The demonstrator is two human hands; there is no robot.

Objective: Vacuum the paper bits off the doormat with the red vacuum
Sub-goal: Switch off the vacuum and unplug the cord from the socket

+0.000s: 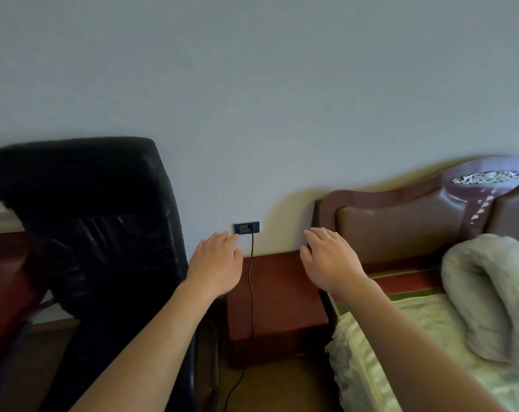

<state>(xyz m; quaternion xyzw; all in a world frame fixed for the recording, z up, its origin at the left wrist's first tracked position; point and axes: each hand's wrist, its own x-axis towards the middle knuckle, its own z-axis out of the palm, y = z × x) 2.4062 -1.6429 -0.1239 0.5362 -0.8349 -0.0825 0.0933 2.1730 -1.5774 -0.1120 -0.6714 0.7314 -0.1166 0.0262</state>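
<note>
Vacuum and doormat are out of view; both the left hand and right hand hover open, empty. Snagging the plugged-in cord could unplug it.

Small dark wall socket low on the pale wall, black power cord plugged in and hanging below it over a reddish-brown wooden nightstand, black leather chair left of the socket, brown padded headboard and bed with pale green sheet right of it, left hand just below-left, right hand to its right.

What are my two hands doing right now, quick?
Left hand: open, holding nothing, near the wall socket.
Right hand: open, holding nothing.
</note>
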